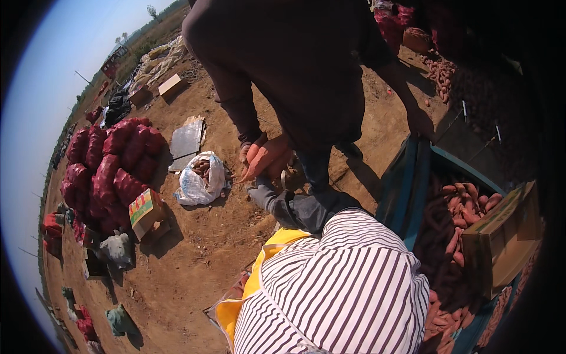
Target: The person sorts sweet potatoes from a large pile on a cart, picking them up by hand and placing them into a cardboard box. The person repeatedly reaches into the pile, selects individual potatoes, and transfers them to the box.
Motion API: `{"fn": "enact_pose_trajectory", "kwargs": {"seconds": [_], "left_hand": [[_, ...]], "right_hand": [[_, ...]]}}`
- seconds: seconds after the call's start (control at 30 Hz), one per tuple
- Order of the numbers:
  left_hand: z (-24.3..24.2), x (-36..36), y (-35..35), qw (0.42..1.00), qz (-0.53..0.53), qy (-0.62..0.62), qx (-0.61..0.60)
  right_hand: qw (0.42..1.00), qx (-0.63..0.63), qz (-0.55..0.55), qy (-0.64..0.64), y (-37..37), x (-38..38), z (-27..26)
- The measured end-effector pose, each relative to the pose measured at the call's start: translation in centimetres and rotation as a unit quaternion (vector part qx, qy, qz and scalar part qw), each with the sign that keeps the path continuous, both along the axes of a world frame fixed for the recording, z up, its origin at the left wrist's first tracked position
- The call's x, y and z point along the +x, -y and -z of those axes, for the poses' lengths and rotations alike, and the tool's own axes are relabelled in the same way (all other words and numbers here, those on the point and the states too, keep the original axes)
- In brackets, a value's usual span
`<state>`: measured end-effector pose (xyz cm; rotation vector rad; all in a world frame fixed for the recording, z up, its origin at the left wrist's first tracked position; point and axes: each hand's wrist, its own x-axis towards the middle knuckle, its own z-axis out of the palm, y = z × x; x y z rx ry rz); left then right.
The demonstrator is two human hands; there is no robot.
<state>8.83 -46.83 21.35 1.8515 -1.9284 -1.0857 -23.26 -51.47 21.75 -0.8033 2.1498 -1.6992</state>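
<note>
Neither of my hands can be made out. Striped cloth with a yellow edge (345, 292) fills the bottom centre. A person in dark clothing (305, 66) stands close in front. One of that person's hands (246, 154) grips several large sweet potatoes (268, 157); the other hand (421, 124) rests on the rim of a blue-sided bin (411, 177). Sweet potatoes (466, 205) lie in the bin, partly in shadow, with an open cardboard box (491, 248) tilted on top. Bunched grey cloth (305, 214) sticks out beside the stripes; sleeve or trouser leg, I cannot tell.
On the bare soil stands an open white sack (203, 181) of small roots, near a flat grey board (187, 139). Full red mesh sacks (108, 170) are heaped at left beside a printed carton (148, 212). Loose sweet potatoes (440, 77) lie at the upper right.
</note>
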Motion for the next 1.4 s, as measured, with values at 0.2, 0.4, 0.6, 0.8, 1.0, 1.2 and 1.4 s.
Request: {"fn": "enact_pose_trajectory", "kwargs": {"seconds": [0.2,0.4,0.6,0.8,1.0,1.2,1.4], "left_hand": [[0.9,-0.6,-0.6,0.999,-0.032,-0.025,0.024],[1.9,1.2,-1.4,0.991,-0.112,-0.063,0.046],[3.1,11.3,-8.5,0.918,-0.346,-0.187,0.056],[-2.8,16.9,-20.3,0.787,-0.530,-0.315,-0.022],[-5.5,16.1,-23.7,0.650,-0.552,-0.515,-0.085],[-5.7,9.8,-24.1,0.427,-0.652,-0.620,-0.087],[-3.2,6.9,-20.6,0.358,-0.485,-0.773,-0.196]], "right_hand": [[0.926,0.062,-0.185,0.323,-1.1,-1.3,5.0],[0.881,0.115,-0.387,0.247,-0.2,2.2,0.7],[0.814,0.103,-0.437,0.367,3.2,2.5,1.0],[0.903,0.047,-0.248,0.348,6.2,-5.3,4.7],[0.957,0.231,-0.062,0.164,10.7,-26.4,12.3],[0.897,0.400,-0.163,0.091,16.8,-19.5,15.3],[0.756,0.214,-0.600,0.152,19.4,9.7,11.0]]}}
